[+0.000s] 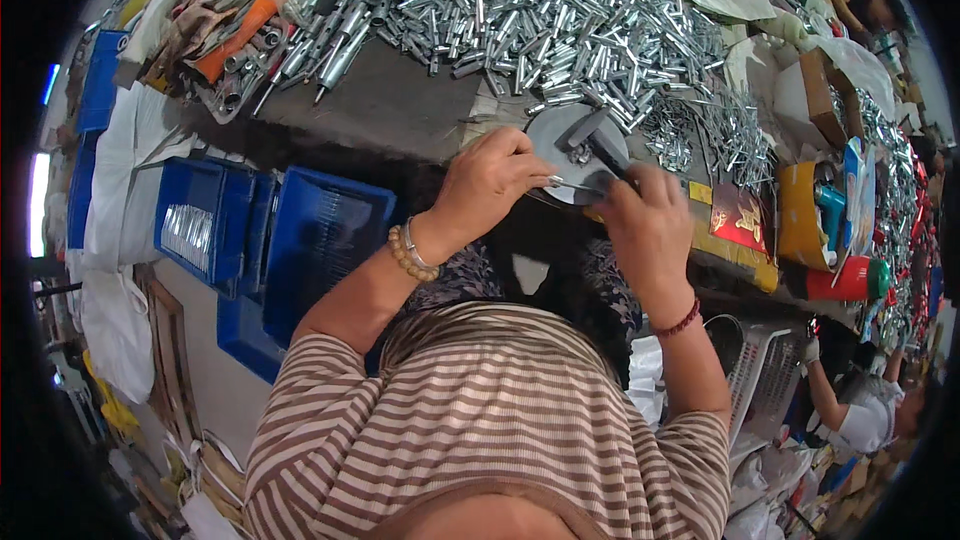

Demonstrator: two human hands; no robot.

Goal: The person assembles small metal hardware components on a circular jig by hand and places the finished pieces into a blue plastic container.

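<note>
My left hand [492, 182] pinches one end of a thin metal rod [572, 185] at the near edge of a round grey plate [540, 136]. My right hand [648, 225] is closed close to the rod's other end; its fingertips are smeared by motion, and I cannot make out what they hold. A hammer [588, 127] with a dark handle lies across the plate, the handle reaching toward my right hand. Beside its head sit a few small metal parts [580, 153]. Beyond the plate spreads a heap of shiny metal tubes [560, 20].
Thin metal pins [735, 135] lie right of the plate, near a red packet [737, 217]. Pneumatic-looking hand tools [345, 50] lie at far left. Blue bins [325, 240] stand below the bench on my left. A yellow container [798, 215] is at right; another person [865, 420] sits beyond.
</note>
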